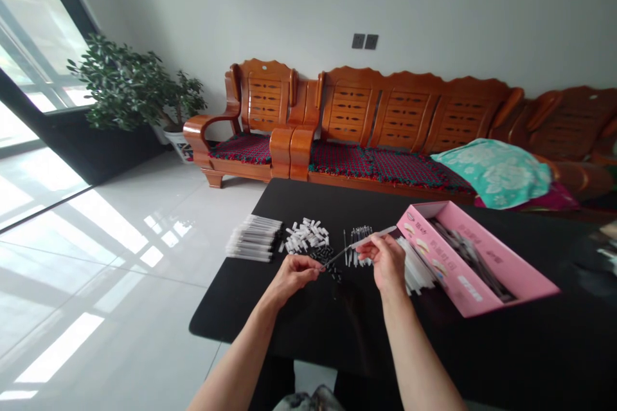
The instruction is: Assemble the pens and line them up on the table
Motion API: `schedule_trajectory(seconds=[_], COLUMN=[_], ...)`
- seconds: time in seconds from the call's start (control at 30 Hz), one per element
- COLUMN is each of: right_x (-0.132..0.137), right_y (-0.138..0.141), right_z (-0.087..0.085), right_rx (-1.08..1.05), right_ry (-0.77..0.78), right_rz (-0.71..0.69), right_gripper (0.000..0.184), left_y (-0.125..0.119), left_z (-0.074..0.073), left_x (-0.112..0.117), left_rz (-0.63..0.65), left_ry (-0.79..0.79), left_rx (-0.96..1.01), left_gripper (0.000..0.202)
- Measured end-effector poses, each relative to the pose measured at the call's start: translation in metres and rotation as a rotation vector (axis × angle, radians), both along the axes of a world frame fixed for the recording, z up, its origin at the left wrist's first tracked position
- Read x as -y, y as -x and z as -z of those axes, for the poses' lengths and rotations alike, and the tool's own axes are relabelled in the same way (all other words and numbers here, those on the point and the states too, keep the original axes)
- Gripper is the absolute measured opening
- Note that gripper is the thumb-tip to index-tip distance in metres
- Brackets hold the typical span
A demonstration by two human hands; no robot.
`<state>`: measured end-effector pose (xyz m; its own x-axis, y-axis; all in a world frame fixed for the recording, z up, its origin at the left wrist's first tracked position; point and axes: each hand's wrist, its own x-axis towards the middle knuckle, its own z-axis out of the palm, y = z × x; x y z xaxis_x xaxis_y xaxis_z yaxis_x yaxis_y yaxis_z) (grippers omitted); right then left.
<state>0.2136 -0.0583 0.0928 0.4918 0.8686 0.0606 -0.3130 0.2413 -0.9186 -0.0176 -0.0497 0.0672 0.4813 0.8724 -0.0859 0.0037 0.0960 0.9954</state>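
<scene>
My left hand (295, 276) pinches the near end of a thin dark pen refill (339, 256). My right hand (387, 262) grips a translucent white pen barrel (388, 230), tilted up to the right. The refill's far end meets the barrel's lower end; how far it sits inside is too small to tell. Under and beyond my left fingers lie small black pen parts (320, 254) and a heap of short white pieces like caps (308, 234). Behind my right hand are a row of refills (359, 235) and a bundle of white barrels (415, 269).
White pens (255, 238) lie in a stack at the left of the black table (231, 301). A pink box (475, 250) holding dark strips stands on the right. Beyond the table are a wooden sofa (405, 109) and a potted plant (135, 86).
</scene>
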Motion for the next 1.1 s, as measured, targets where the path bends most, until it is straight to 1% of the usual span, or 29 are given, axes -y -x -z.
schedule_trajectory(seconds=[0.13, 0.33, 0.5, 0.63, 0.77, 0.83, 0.87, 0.93, 1.0, 1.03, 1.1], right_x=[0.000, 0.001, 0.001, 0.004, 0.009, 0.011, 0.011, 0.012, 0.013, 0.014, 0.016], right_y=[-0.001, 0.002, 0.001, 0.010, 0.028, 0.033, 0.032, 0.025, 0.012, 0.005, -0.007], right_z=[0.001, 0.003, 0.007, 0.010, 0.020, 0.029, 0.033, 0.040, 0.046, 0.047, 0.048], right_rx=[0.007, 0.042, 0.022, 0.023, -0.011, -0.065, -0.106, -0.223, -0.385, -0.451, -0.535], right_ry=[0.015, 0.045, 0.122, 0.169, 0.202, 0.229, 0.243, 0.256, 0.245, 0.228, 0.210], right_rz=[0.000, -0.060, -0.058, -0.122, -0.245, -0.298, -0.302, -0.263, -0.198, -0.167, -0.121], right_gripper=[0.018, 0.020, 0.021, 0.023, 0.024, 0.022, 0.020, 0.015, 0.009, 0.007, 0.007], left_y=[0.000, -0.001, 0.003, 0.000, -0.017, -0.025, -0.027, -0.029, -0.029, -0.028, -0.030], left_z=[0.001, 0.002, -0.001, 0.002, 0.007, 0.008, 0.009, 0.013, 0.018, 0.022, 0.030], left_x=[0.000, -0.001, -0.002, -0.004, -0.005, -0.005, -0.006, -0.009, -0.011, -0.012, -0.011], left_rz=[0.013, 0.018, 0.039, 0.058, -0.002, -0.047, -0.079, -0.162, -0.230, -0.238, -0.204], left_ry=[-0.010, -0.025, -0.024, -0.056, -0.059, -0.072, -0.083, -0.109, -0.135, -0.148, -0.212], left_rx=[-0.014, -0.013, -0.016, -0.015, 0.100, 0.165, 0.179, 0.135, 0.006, -0.077, -0.240], left_gripper=[0.032, 0.030, 0.032, 0.035, 0.042, 0.046, 0.046, 0.042, 0.033, 0.028, 0.020])
